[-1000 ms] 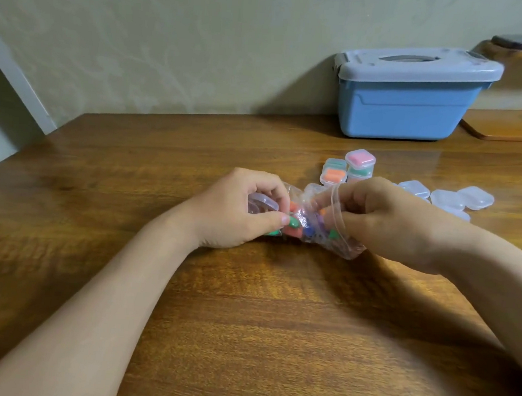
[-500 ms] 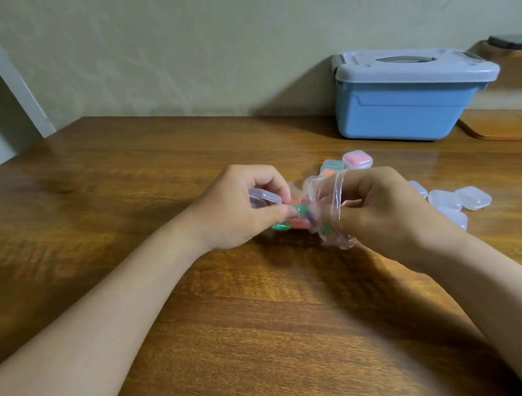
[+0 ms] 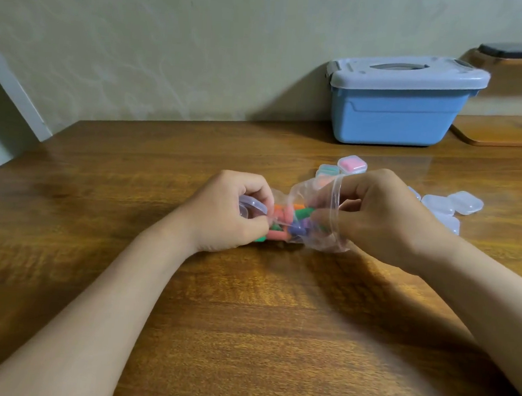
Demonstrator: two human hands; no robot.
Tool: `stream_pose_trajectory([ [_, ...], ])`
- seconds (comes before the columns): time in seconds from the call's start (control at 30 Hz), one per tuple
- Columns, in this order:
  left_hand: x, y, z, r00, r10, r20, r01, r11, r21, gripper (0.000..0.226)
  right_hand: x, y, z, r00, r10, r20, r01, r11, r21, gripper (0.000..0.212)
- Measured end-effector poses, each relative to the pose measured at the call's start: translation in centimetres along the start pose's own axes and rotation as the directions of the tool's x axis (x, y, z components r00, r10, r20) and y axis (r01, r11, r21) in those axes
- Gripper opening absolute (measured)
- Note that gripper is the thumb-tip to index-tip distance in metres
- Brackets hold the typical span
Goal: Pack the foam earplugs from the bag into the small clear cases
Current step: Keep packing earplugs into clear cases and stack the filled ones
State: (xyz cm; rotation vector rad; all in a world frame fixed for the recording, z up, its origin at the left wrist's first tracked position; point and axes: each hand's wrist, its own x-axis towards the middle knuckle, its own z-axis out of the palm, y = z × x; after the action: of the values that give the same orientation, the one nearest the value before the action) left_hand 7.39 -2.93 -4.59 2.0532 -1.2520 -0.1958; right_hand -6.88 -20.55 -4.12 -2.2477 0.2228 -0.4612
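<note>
The left hand (image 3: 224, 217) is curled around a small clear plastic case (image 3: 251, 208) and rests on the brown wooden table (image 3: 245, 320). The right hand (image 3: 382, 212) has its bent fingers inside the clear plastic bag (image 3: 322, 236), among the coloured foam earplugs (image 3: 286, 221). I cannot tell if they pinch one. The bag lies between the two hands.

Of the person only two bare forearms and two bare hands show. The left forearm (image 3: 100, 307) is uncovered from the frame's lower edge up to the wrist, and the left grip (image 3: 221, 213) is bare as well (its knuckles and thumb show plainly). The right forearm (image 3: 491, 288) is likewise uncovered, and the right grip (image 3: 385, 215), slightly blurred, is bare too.
</note>
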Motion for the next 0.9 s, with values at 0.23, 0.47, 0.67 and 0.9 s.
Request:
stream_pose_trajectory([
  [0.23, 0.1, -0.6, -0.9, 0.995, -0.073, 0.075, 0.07, 0.997, 0.04, 0.005, 0.1, -0.5, -1.1, 0.999, 0.043, -0.025, -0.044, 0.997, -0.061, 0.01],
  [0.47, 0.5, -0.1, -0.2, 0.979, -0.118, -0.166, 0.065, 0.954, -0.294, 0.025, -0.2, -1.5, -2.4, 0.991, -0.011, -0.132, -0.019, 0.973, -0.229, 0.018],
  [0.67, 0.5, 0.9, 0.6, 0.977, -0.147, -0.154, 0.049, 0.86, -0.508, 0.029, -0.6, -1.5, -2.8, 0.939, -0.083, -0.335, -0.048, 0.93, -0.364, 0.013],
  [0.9, 0.3, 1.8, 0.9, 0.985, -0.155, -0.073, 0.06, 0.709, -0.702, 0.03, -1.2, -2.1, -2.2, 0.881, -0.242, -0.406, 0.144, 0.955, -0.259, 0.013],
])
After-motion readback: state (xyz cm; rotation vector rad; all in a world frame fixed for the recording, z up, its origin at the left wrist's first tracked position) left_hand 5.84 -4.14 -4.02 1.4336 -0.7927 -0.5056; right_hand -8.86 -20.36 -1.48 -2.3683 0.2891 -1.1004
